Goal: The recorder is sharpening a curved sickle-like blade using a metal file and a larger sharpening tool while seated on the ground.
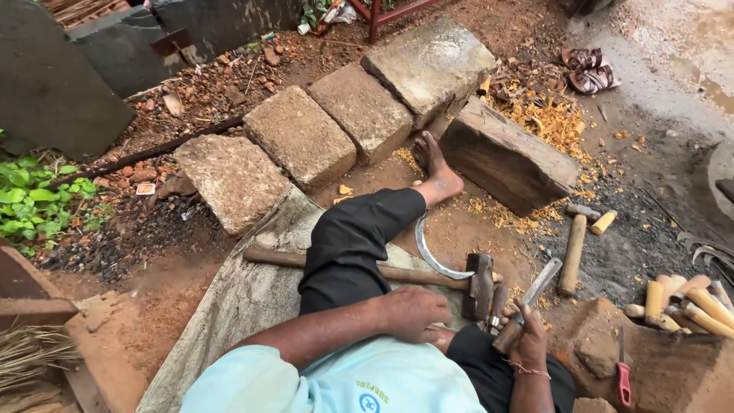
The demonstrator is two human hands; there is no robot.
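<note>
Person sits on a grey woven sack spread on bare red earth, one leg in black trousers stretched out, bare foot touching a dark weathered wooden block.

Right hand: grip closed round the wooden handle of a flat metal chisel-like tool, blade pointing up and away. Tool sits just right of the knee, over the dirt.

Left hand: fingers curled loosely, resting on the lap near the knee; cannot tell if it pinches anything.

Just ahead of the hands: a long-handled sledgehammer with dark iron head, handle running left under the leg. A curved steel sickle blade lies beside the shin, touching the hammer area.

Right of that, a wooden-handled hammer on the ground, then a pile of pale wooden tool handles. A red-handled small tool rests on a laterite lump.

Behind: row of rough laterite stone blocks, yellow wood shavings, brown sandals.
</note>
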